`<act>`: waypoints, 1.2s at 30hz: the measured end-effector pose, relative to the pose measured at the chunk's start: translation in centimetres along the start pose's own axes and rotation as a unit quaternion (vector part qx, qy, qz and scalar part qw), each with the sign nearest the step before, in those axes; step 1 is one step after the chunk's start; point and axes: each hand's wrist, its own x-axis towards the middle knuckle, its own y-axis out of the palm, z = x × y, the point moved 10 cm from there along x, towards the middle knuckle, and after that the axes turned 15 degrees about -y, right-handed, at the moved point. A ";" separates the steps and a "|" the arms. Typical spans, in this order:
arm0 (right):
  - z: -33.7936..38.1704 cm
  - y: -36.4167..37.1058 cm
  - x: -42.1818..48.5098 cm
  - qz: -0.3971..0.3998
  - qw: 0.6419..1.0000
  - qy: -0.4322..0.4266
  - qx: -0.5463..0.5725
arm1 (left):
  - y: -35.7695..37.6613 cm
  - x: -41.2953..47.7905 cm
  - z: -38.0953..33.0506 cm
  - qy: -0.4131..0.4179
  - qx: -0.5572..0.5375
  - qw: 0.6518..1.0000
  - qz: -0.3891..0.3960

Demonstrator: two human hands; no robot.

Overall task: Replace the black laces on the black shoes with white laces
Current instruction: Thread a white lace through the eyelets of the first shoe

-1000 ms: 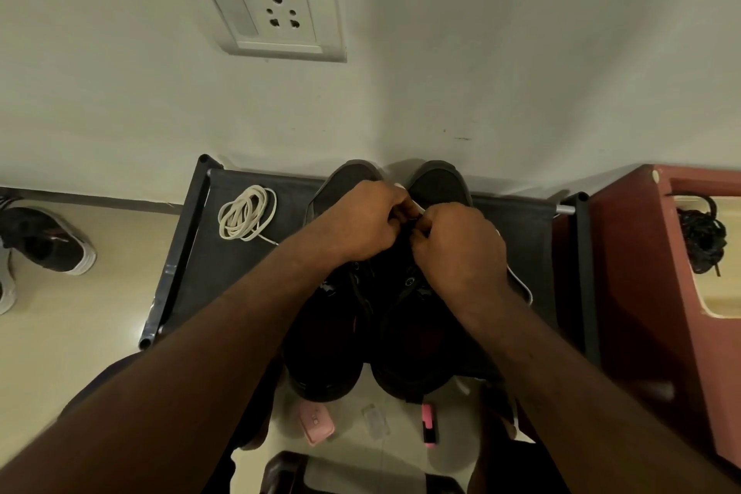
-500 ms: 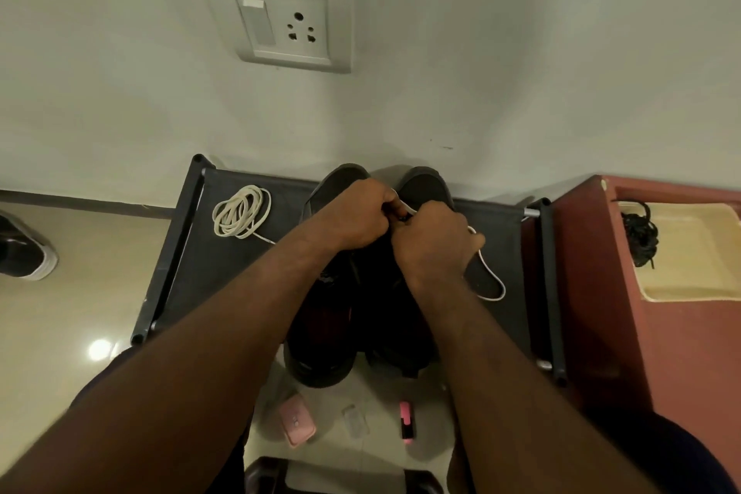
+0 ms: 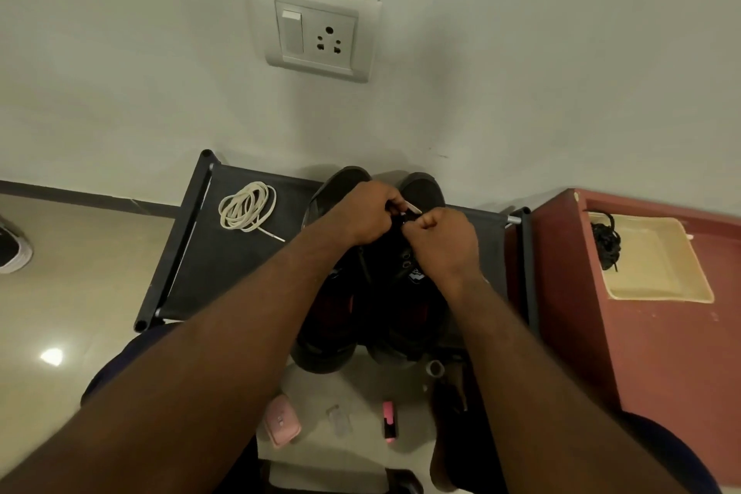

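Centre frame: shoes (image 3: 332, 327) on rack (image 3: 224, 273) | left hand (image 3: 363, 213) grip pinched on white lace (image 3: 413, 208) tip over the shoes | right hand (image 3: 441, 241) grip curled, contents hidden | spare lace (image 3: 248, 207) coiled centre-left.

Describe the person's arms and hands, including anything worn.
The left forearm and right forearm are bare to the frame edge: no sleeves. The left hand and right hand wear no gloves; no ring, watch or band shows.
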 end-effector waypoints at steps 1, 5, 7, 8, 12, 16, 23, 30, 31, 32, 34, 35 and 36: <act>-0.3 -0.4 -0.2 -0.009 1.000 -0.003 0.009 | -0.1 0.0 0.0 -0.002 0.000 1.000 -0.009; -0.6 -0.7 -1.3 -0.018 0.999 -0.030 -0.005 | -0.1 0.1 -0.3 -0.002 0.023 0.999 -0.024; 0.1 -0.3 -2.0 -0.008 0.998 -0.048 -0.040 | 0.1 0.3 -0.5 0.000 0.059 0.998 -0.022; 0.5 0.0 -2.3 0.004 0.997 -0.053 -0.059 | 0.0 0.5 -0.6 0.000 0.075 0.997 -0.025; 1.1 1.1 -3.4 0.011 0.995 -0.052 -0.083 | -0.3 0.7 -0.6 -0.002 0.093 0.995 -0.034; 0.7 1.7 -3.5 -0.011 0.998 -0.042 -0.040 | -0.3 0.3 -1.1 0.029 0.096 0.994 -0.037; 0.3 1.3 -3.1 -0.041 0.998 -0.040 -0.030 | -0.1 -0.2 -1.4 0.070 0.083 0.994 -0.016; -0.3 0.0 -0.3 -0.047 0.991 0.050 -0.116 | 0.2 0.1 -1.2 0.076 0.088 0.993 0.011; -0.5 0.3 0.1 -0.036 0.990 0.061 -0.124 | 0.3 0.2 -1.1 0.076 0.092 0.993 0.010; -0.6 0.5 0.4 -0.026 0.990 0.069 -0.124 | 0.3 0.4 -1.1 0.075 0.092 0.993 0.008; -0.6 0.9 0.6 -0.008 0.990 0.080 -0.116 | 0.4 0.7 -1.0 0.072 0.091 0.993 0.003; -0.5 1.1 0.6 -0.001 0.990 0.081 -0.116 | 0.4 0.8 -1.0 0.071 0.091 0.993 0.003; -0.3 1.1 0.5 0.004 0.990 0.081 -0.119 | 0.4 0.8 -1.0 0.073 0.089 0.993 0.004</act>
